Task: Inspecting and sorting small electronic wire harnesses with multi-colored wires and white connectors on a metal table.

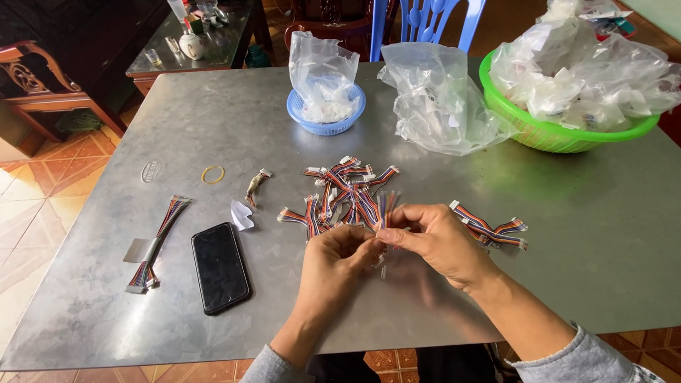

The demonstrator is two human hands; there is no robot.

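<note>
The grey metal surface (213, 128) fills most of the view. At 2 o'clock a green basket (546, 135) sits heaped with clear plastic packets, and just beside it, toward 1 o'clock, lies a crumpled clear plastic bag (436, 99). At 12 o'clock a small blue basket (326, 124) holds another clear bag.

At the centre lies a pile of short multicoloured ribbon cables (340, 191) with white connectors at their ends. A smaller bunch of the same cables (493, 230) lies at 3 o'clock, near the right hand. At 8 o'clock a black phone (220, 266) rests face up, and just beside it, toward 9 o'clock, lies a longer striped cable (159, 241) with a strip of tape across it.

Near 6 o'clock the left hand (337, 266) and the right hand (440, 241) meet fingertip to fingertip, both pinched narrow on one ribbon cable (386, 209) that stands up between them, just in front of the pile.

Smaller things lie at 10 o'clock: a scrap of white paper (241, 214), a single brownish connector piece (255, 184), and a yellow rubber band (213, 174).
</note>
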